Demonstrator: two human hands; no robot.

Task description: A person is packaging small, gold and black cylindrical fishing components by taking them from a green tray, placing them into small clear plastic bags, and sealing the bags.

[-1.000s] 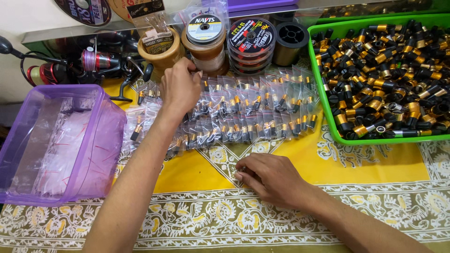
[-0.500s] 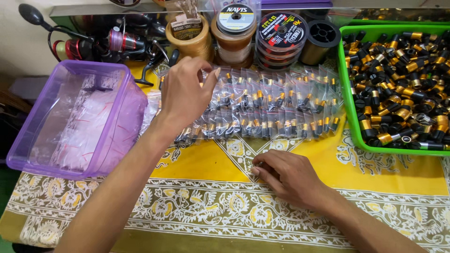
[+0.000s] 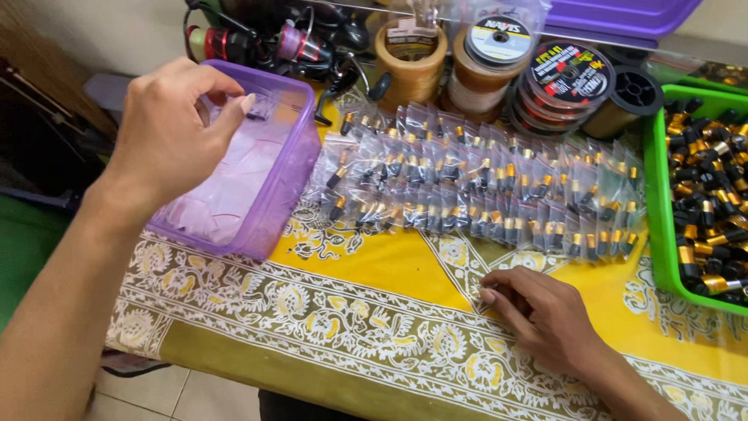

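Note:
My left hand [image 3: 175, 129] hovers over the purple plastic box [image 3: 276, 199], thumb and fingers pinched on a small clear plastic bag [image 3: 261, 105]. The box holds a pile of such clear bags. My right hand [image 3: 541, 312] rests on the yellow patterned cloth [image 3: 374, 265] with its fingers curled; whether it holds anything is hidden. Just beyond it lie rows of small clear packets [image 3: 483, 187], each with a black and gold part inside.
A green tray [image 3: 656, 234] of loose black and gold parts stands at the right. Spools of fishing line [image 3: 573, 74] and fishing reels [image 3: 296, 43] crowd the back. A purple lid [image 3: 623, 15] lies at the far back. The table's front edge runs below the cloth.
My left hand has moved from the packet rows leftward over the purple box and now pinches a clear bag. The right hand has stayed put. The camera has shifted left.

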